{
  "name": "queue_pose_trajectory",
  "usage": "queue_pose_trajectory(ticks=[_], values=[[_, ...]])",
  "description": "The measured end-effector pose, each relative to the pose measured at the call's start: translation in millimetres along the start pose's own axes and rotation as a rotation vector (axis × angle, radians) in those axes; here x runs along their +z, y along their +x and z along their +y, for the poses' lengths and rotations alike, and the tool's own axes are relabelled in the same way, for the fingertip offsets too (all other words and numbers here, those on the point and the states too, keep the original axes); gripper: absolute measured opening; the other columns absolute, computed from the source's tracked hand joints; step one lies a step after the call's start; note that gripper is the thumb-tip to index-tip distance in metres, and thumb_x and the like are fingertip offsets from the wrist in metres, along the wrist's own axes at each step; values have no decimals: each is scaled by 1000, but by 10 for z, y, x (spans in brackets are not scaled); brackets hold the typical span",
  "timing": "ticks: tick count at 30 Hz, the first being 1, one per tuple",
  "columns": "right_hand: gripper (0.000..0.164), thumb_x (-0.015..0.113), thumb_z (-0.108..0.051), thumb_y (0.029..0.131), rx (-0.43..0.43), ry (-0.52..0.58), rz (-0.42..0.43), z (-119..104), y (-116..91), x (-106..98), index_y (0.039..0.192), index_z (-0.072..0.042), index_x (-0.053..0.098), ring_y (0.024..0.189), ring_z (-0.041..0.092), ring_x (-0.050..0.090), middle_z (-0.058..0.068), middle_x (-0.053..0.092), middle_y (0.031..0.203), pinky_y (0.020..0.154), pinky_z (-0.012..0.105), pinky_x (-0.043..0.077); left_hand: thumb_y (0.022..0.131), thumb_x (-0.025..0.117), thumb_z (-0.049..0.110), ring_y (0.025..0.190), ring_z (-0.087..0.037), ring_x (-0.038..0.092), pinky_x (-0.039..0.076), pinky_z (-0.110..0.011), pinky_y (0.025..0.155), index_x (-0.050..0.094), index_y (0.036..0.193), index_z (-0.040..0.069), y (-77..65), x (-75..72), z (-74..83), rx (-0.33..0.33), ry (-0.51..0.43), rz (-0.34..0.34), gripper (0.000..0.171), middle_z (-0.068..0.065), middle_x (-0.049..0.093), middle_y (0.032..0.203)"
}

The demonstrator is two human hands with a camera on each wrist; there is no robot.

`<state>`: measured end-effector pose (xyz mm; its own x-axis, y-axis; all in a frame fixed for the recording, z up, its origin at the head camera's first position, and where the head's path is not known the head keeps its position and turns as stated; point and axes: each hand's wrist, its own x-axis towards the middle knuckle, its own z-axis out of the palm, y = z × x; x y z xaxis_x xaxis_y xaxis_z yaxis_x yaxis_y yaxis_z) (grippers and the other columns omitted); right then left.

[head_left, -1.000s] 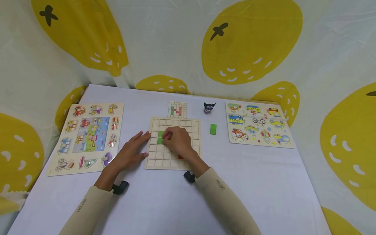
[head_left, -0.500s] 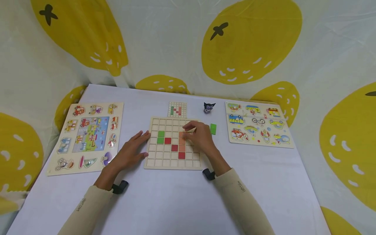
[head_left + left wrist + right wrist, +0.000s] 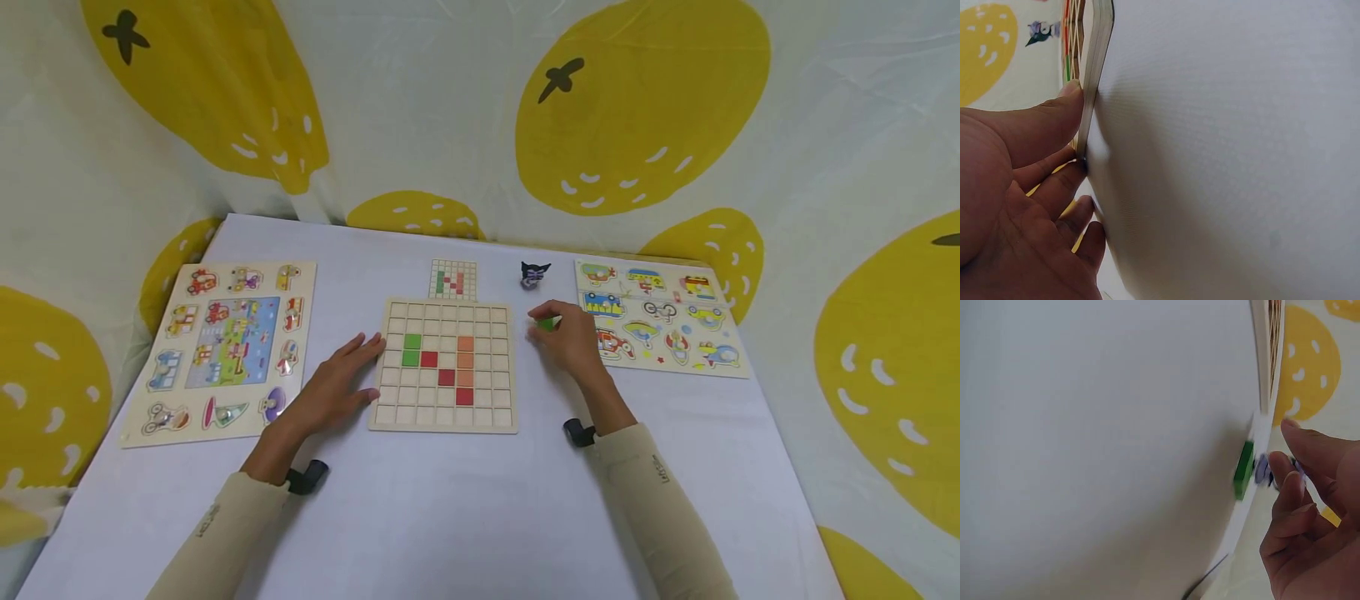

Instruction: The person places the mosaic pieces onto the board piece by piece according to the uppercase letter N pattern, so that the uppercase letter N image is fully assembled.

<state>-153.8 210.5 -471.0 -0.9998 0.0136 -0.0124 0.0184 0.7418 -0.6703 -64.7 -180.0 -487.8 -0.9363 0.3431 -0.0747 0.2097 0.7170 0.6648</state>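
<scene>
A wooden grid board (image 3: 382, 408) lies flat on the table with green, red and orange square tiles in some cells. My left hand (image 3: 339, 392) rests at its left edge, fingers extended, thumb and fingertips touching the rim; in the left wrist view, the thumb (image 3: 1054, 122) lies along the board's edge (image 3: 1094, 62). Right of the board, my right hand (image 3: 573, 337) hovers around a green piece (image 3: 547, 324) on the table, partly hidden by fingers. In the right wrist view, that green piece (image 3: 1244, 470) stands apart from the fingers (image 3: 1288, 497), with thumb and index spread.
A small pattern card (image 3: 453, 280) sits behind the board. A dark figurine (image 3: 533, 274) stands to the card's right. Knobbed vehicle puzzles lie on both sides, one left puzzle (image 3: 168, 421) and one right puzzle (image 3: 660, 333). A patterned curtain (image 3: 435, 100) hangs behind the table.
My right hand has left the green tile on the board and moved right, past the orange tiles, to the green piece on the table. The left hand stays put.
</scene>
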Motion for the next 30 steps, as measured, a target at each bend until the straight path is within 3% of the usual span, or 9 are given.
queue_pose_trajectory(ticks=[9,21,30], values=[[21,81,-15,94,76,-70,-9,169,142,-96,115,-16,78,94,27,60,7,75,118,81,37,45,90,81,3,164,-43,20,25,-68,128,38,165,7,4,1,7,4,6,4,86,-12,33,175],[16,80,-11,93,71,-113,-26,184,233,-72,109,-12,80,106,30,62,11,75,111,86,42,45,90,82,4,165,-42,19,25,-67,129,37,165,8,14,-2,18,-18,15,-8,88,-10,32,175],[16,82,-10,91,77,-75,-4,169,230,-80,105,-13,77,98,29,60,10,70,101,83,39,43,90,81,3,164,-43,21,26,-68,128,39,165,7,-3,-2,52,-14,13,6,86,-11,33,174]])
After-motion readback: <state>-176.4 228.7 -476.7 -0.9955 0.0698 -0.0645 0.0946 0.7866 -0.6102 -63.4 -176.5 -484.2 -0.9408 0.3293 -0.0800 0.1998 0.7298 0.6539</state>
